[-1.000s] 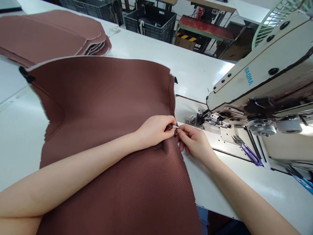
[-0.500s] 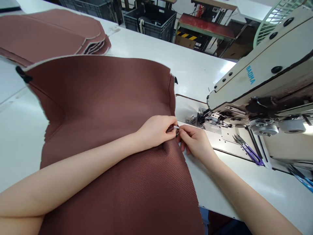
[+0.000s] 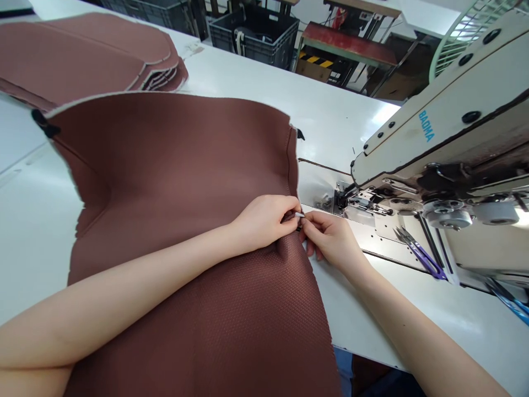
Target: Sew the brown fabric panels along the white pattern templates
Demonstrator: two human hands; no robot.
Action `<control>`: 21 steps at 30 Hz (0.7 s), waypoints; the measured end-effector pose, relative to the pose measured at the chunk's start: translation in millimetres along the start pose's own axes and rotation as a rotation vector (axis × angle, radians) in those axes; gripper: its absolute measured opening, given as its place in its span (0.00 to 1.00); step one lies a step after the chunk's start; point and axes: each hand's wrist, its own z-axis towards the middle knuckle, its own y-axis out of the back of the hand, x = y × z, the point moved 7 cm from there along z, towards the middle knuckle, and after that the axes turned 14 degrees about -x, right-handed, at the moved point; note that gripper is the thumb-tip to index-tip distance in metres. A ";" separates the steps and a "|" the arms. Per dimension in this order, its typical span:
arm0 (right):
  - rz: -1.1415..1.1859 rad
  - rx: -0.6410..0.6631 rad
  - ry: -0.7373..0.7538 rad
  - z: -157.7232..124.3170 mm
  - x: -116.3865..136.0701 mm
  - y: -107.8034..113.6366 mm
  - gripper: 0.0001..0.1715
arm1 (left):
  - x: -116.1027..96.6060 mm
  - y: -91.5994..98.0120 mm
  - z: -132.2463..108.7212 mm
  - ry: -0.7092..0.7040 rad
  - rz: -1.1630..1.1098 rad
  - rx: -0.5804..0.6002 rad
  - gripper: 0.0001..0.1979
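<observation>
A large reddish-brown leather-like cover (image 3: 194, 149) lies across the table, its lower part dimpled and its sides stitched. My left hand (image 3: 268, 223) rests on it and is closed on its right edge, where the material bunches up. Between the fingertips shows a small pale pointed piece (image 3: 300, 214), too small to name. Just right of that edge, my right hand (image 3: 330, 237) pinches at the same spot, thumb and forefinger together. What lies inside the pinch is mostly hidden. Black tabs (image 3: 45, 124) stick out at the cover's upper corners.
To the right stands a sewing machine (image 3: 438, 116), its needle area close to the cover's edge. Purple-handled snips (image 3: 421, 253) and blue-handled scissors (image 3: 510, 300) lie by its base. Stacked brown pieces (image 3: 91, 55) are at the back left. A grey crate (image 3: 254, 36) stands beyond the white table (image 3: 248, 74).
The upper part of the cover and its corner tabs have shifted slightly right. Its lower right edge has drawn a little left. Both hands stay at the same spot.
</observation>
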 end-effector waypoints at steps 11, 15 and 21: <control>-0.008 0.025 -0.041 1.5 2.1 -0.1 0.12 | -0.9 -0.5 0.2 -0.017 0.015 -0.009 0.04; -0.010 0.039 -0.077 2.0 3.0 -0.9 0.10 | -1.9 -0.8 -0.1 -0.024 0.017 -0.007 0.05; -0.001 0.070 -0.099 0.3 4.1 0.1 0.10 | 0.3 -1.0 -0.8 -0.005 -0.014 -0.010 0.04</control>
